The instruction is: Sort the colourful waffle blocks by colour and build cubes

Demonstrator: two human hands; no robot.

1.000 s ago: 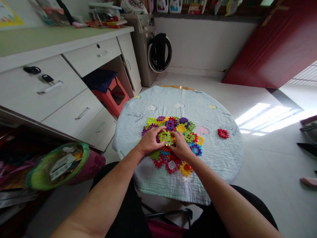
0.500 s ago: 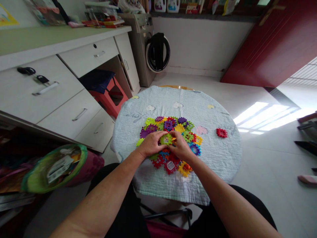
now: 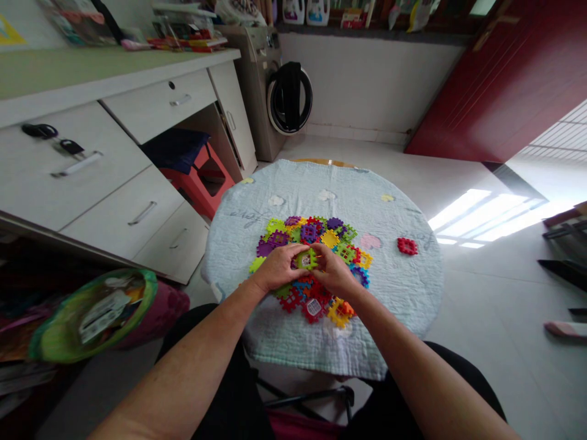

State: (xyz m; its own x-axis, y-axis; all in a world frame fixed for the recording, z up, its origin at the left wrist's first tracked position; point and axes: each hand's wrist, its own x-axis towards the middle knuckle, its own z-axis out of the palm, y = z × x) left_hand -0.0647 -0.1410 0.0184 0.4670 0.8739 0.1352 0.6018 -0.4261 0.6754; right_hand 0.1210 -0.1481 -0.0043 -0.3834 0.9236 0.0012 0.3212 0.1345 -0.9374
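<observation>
— What do the two hands have between them?

— A green block (image 3: 306,259), a toothed plastic square. The left hand (image 3: 277,267) closes on its left edge and the right hand (image 3: 334,272) closes on its right edge, fingers curled round it. It sits just above the pile of blocks (image 3: 321,235), near the pile's front half.

— Is it one piece or two pressed together?

— I cannot tell. The fingers cover both sides, and only the middle of the green face shows, with a pale patch in it that is too small to read.

— And the pile itself?

— Purple, yellow, red, green and blue pieces lie overlapping on the table (image 3: 403,293), which is round and covered with a pale blue cloth. The hands and wrists hide the pieces under them, so the near part of the heap shows only in bits: a red piece with a white centre (image 3: 313,308) and a yellow one (image 3: 338,314) peek out below the right wrist.

— Anything lying apart?

— A single red block (image 3: 406,245) lies alone on the cloth, well to the right of the pile.

— What about the surroundings?

— White drawers (image 3: 114,177) stand to the left, with a red stool (image 3: 202,174) tucked beneath, partly hidden by a dark cushion. A washing machine (image 3: 279,91) stands behind. At the lower left a bag (image 3: 92,315) is blurred and its contents unclear.
</observation>
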